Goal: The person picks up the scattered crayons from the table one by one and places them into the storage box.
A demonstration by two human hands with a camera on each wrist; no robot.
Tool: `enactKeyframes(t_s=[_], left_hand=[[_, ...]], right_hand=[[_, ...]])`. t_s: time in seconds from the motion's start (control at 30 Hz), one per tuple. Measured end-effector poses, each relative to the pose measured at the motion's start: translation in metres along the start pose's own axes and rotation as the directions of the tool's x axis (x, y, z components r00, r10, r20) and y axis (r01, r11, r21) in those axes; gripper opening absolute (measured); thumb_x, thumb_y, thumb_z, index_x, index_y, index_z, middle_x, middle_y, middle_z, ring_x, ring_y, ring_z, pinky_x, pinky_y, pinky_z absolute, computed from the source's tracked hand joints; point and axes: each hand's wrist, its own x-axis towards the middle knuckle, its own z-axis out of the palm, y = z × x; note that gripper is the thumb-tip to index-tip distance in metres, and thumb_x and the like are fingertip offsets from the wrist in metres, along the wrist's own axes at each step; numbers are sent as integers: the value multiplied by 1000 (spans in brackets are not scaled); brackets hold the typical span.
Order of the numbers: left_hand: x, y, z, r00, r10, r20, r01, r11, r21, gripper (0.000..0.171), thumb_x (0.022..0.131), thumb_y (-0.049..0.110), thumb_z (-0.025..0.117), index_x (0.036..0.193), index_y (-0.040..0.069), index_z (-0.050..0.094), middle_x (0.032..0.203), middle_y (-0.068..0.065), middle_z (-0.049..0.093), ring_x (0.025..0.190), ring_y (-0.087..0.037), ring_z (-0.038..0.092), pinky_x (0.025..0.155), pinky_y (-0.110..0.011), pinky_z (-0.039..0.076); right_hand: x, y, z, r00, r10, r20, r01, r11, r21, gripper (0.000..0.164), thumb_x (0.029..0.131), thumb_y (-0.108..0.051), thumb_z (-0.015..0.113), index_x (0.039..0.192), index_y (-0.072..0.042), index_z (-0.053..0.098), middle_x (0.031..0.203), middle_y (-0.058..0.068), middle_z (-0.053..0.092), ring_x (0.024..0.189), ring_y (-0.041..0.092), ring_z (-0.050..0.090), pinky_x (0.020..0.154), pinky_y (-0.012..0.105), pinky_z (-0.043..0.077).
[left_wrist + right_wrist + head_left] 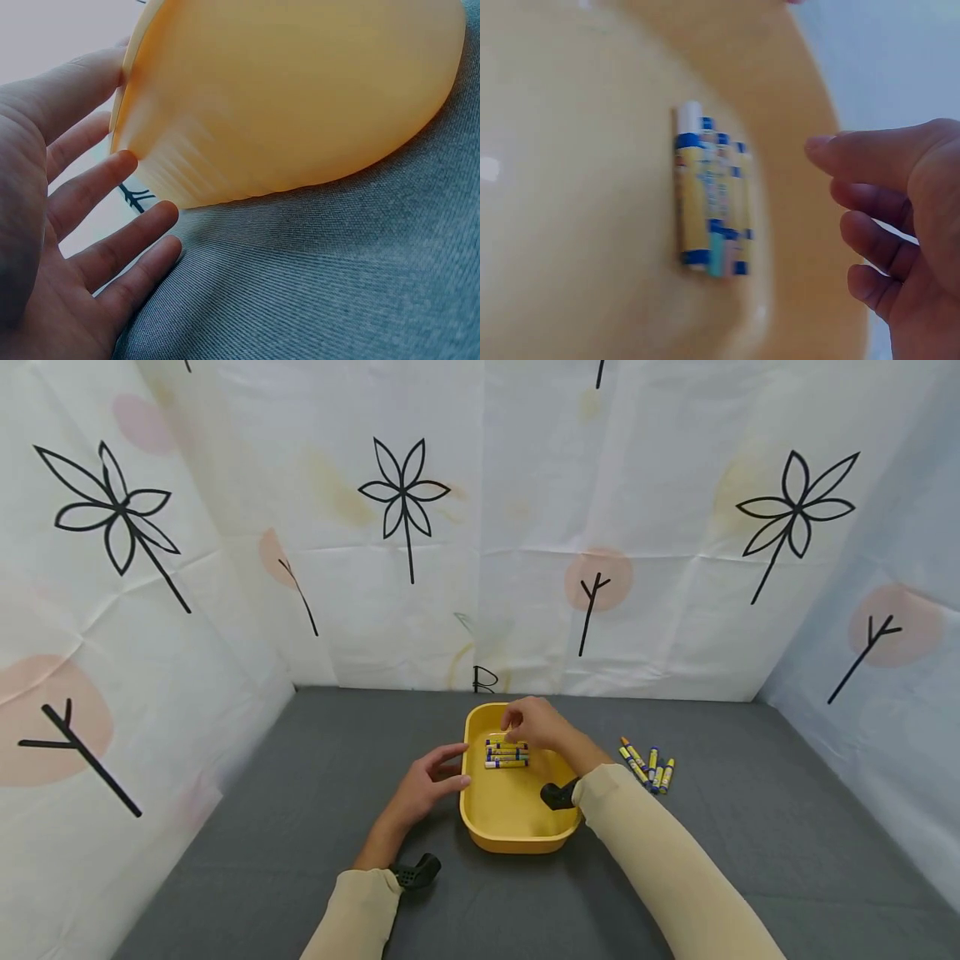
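A yellow plastic tray (504, 814) stands on the grey table. Inside it, toward the far end, several crayons (507, 763) with yellow-and-blue wrappers lie side by side in a row. My left hand (422, 783) is at the tray's left side, fingers spread, fingertips touching or very near its rim and outer wall. In the left wrist view the thumb (75, 82) lies against the rim. My right hand (538, 723) hovers over the tray's far end, just beyond the crayons, its fingers loosely bent. The right wrist view, somewhat blurred, shows nothing in that hand.
To the right of the tray, several more crayons (651, 767) lie loosely together on the grey table (750, 827). White cloth walls (480, 610) with drawn flowers and twigs close off the back and both sides.
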Motion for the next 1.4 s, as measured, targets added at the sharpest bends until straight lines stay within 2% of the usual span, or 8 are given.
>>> enactKeyframes(t_s=[0.33, 0.67, 0.83, 1.0, 1.1, 1.2, 1.4], left_hand=[[-1, -2, -1, 1000, -5, -7, 5, 1000, 5, 55, 91, 12, 69, 141, 2, 49, 144, -13, 48, 122, -35, 53, 99, -47, 45], [0, -3, 0, 1000, -17, -10, 17, 1000, 4, 57, 91, 16, 70, 142, 4, 49, 145, -13, 47, 122, -34, 53, 99, -47, 45], [-1, -2, -1, 1000, -10, -6, 10, 1000, -7, 57, 91, 15, 70, 142, 2, 48, 145, -15, 46, 122, -36, 53, 98, -46, 45], [-1, -3, -1, 1000, -8, -3, 8, 1000, -15, 57, 91, 14, 70, 142, 2, 48, 146, -16, 45, 123, -36, 52, 98, -46, 46], [0, -5, -1, 1000, 3, 0, -3, 1000, -22, 56, 91, 11, 69, 142, 1, 47, 146, -17, 45, 123, -37, 52, 98, -46, 46], [0, -5, 0, 1000, 14, 2, -14, 1000, -24, 56, 91, 9, 68, 142, -1, 46, 146, -19, 44, 124, -38, 51, 98, -46, 46], [0, -1, 1, 1000, 3, 3, -2, 1000, -28, 55, 92, 8, 67, 142, -1, 46, 146, -20, 44, 124, -38, 50, 98, -46, 45]], right_hand=[[-16, 17, -44, 993, 33, -109, -18, 991, 135, 10, 89, -9, 72, 97, -4, 68, 86, 5, 62, 78, 21, 56, 71, 34, 49], [-48, 55, -70, 988, 76, -132, -57, 988, 144, 18, 87, -13, 73, 102, -4, 68, 90, 6, 61, 81, 23, 55, 70, 35, 48], [-64, 77, -71, 986, 97, -136, -76, 985, 154, 21, 88, -13, 72, 104, 0, 67, 89, 8, 61, 79, 24, 55, 68, 35, 49], [-79, 97, -65, 980, 153, -129, -130, 977, 169, 22, 90, -12, 70, 105, 3, 65, 88, 9, 61, 79, 32, 57, 65, 36, 50], [-87, 107, -61, 974, 186, -126, -167, 975, 145, 20, 91, -13, 69, 104, 2, 66, 87, 8, 62, 78, 30, 59, 66, 36, 50], [-94, 115, -59, 972, 190, -136, -177, 979, 103, 18, 90, -13, 70, 101, 2, 67, 86, 7, 62, 76, 24, 58, 66, 37, 49], [-106, 128, -57, 971, 196, -139, -190, 980, 52, 16, 89, -12, 71, 97, 2, 68, 82, 6, 62, 73, 22, 56, 64, 39, 48]])
